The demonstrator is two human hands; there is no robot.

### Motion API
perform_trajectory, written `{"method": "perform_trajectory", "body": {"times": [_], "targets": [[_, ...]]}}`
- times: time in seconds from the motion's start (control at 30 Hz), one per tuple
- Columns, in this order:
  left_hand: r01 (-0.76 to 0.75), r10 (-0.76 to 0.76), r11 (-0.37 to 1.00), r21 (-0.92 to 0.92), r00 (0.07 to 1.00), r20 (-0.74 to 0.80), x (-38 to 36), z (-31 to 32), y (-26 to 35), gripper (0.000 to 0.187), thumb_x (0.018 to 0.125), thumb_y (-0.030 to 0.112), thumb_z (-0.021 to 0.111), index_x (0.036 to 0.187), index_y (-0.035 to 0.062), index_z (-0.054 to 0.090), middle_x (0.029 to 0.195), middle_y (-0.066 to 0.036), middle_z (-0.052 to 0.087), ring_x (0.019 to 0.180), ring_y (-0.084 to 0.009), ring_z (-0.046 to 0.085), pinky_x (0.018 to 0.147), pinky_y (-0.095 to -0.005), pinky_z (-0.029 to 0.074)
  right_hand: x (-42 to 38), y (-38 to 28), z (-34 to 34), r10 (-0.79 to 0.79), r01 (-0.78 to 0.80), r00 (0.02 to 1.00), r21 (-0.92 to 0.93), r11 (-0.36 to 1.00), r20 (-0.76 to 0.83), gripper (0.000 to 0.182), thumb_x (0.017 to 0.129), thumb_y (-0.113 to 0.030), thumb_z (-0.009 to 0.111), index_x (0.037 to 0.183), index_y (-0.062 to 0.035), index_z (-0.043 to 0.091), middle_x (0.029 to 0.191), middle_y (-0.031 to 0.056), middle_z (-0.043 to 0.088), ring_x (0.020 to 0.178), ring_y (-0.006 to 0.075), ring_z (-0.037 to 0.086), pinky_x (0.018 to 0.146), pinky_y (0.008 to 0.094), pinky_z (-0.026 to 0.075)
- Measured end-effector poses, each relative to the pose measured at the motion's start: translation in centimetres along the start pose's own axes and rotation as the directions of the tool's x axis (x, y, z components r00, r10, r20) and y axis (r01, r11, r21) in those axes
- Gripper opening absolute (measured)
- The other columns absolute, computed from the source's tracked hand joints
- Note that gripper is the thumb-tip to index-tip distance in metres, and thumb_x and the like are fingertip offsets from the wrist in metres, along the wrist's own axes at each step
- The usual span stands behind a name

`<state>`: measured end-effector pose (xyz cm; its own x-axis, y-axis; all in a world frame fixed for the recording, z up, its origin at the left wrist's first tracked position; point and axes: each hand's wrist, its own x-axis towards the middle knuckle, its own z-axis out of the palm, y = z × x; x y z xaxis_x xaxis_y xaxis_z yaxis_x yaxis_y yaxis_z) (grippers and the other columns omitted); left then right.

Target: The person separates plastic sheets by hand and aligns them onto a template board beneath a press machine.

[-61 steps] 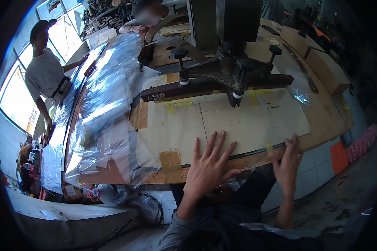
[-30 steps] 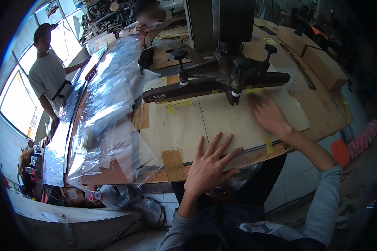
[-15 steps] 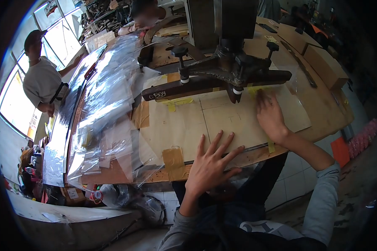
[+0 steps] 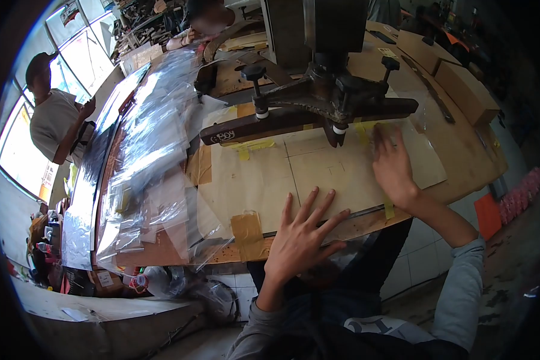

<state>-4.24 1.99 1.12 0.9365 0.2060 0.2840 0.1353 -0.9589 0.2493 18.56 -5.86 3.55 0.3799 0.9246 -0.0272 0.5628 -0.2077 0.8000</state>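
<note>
My left hand (image 4: 304, 237) lies with fingers spread on the near edge of a pale board (image 4: 252, 186) marked with drawn lines. Farther right, my right hand (image 4: 393, 165) is stretched out over the same board, its fingertips close to a strip of yellow tape (image 4: 361, 133) and slightly blurred. Neither hand grips anything. Above the board, a dark metal bar (image 4: 378, 110) hangs from the machine's ram (image 4: 336, 30). Clear plastic film appears to cover part of the board. Brown tape (image 4: 246, 233) sits at its near left edge.
Clear plastic bags (image 4: 147, 144) are heaped on the left of the worktable (image 4: 474, 171). Cardboard boxes (image 4: 467, 93) stand at the right, beside a long dark strip (image 4: 429, 90). One person (image 4: 60, 123) stands at the left by the windows; another (image 4: 207, 24) is behind the table.
My right hand has shifted slightly right, while my left hand stays in place. The person at the left has raised a forearm and bent the elbow.
</note>
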Motion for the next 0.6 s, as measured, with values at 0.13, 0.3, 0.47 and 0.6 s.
{"method": "perform_trajectory", "body": {"times": [0.13, 0.3, 0.47, 0.6], "targets": [[0.007, -0.007, 1.0, -0.006, 1.0, 0.003, 0.0, 0.1, 0.0, 0.06, 0.084, 0.057, 0.056, 0.139, 0.0336, 0.047, 0.151, -0.005, 0.035, 0.141, -0.0295, 0.029, 0.111, -0.0613, 0.018, 0.0, -0.1, 0.3, 0.046, -0.047, 0.995, -0.003, 0.999, -0.083, 0.048, 0.089, -0.023, 0.049, 0.133, -0.0056, 0.053, 0.154, 0.0121, 0.029, 0.146, 0.0277, 0.015, 0.115, 0.0568, 0.009], [0.008, -0.008, 1.0, -0.005, 1.0, 0.001, 0.0, 0.1, 0.0, 0.059, 0.085, 0.057, 0.056, 0.139, 0.0331, 0.046, 0.151, -0.005, 0.035, 0.141, -0.0294, 0.029, 0.112, -0.0612, 0.018, -0.2, 1.0, -1.2, 0.016, -0.021, 0.999, -0.152, 0.988, -0.032, 0.047, 0.089, -0.025, 0.05, 0.132, -0.0069, 0.055, 0.155, 0.0114, 0.027, 0.146, 0.0293, 0.013, 0.115, 0.0574, 0.01], [0.009, -0.009, 1.0, -0.008, 1.0, -0.001, 0.0, 0.1, 0.0, 0.059, 0.085, 0.056, 0.058, 0.138, 0.0332, 0.047, 0.15, -0.005, 0.036, 0.141, -0.0291, 0.029, 0.112, -0.061, 0.019, 0.5, 0.6, 2.0, 0.208, -0.168, 0.963, 0.224, 0.96, -0.169, 0.046, 0.091, -0.03, 0.05, 0.129, -0.0048, 0.056, 0.154, 0.0145, 0.028, 0.145, 0.0327, 0.016, 0.114, 0.0569, 0.014], [-0.002, 0.002, 1.0, 0.019, 1.0, -0.007, 0.0, 0.2, -0.1, 0.065, 0.083, 0.059, 0.057, 0.141, 0.0309, 0.044, 0.151, -0.005, 0.035, 0.141, -0.0288, 0.029, 0.112, -0.0608, 0.018, -1.0, 0.8, 2.7, 0.278, -0.211, 0.96, 0.658, 0.723, 0.002, 0.056, 0.095, -0.04, 0.046, 0.137, -0.0023, 0.045, 0.15, 0.0222, 0.031, 0.141, 0.0386, 0.025, 0.112, 0.0559, 0.022]]}}
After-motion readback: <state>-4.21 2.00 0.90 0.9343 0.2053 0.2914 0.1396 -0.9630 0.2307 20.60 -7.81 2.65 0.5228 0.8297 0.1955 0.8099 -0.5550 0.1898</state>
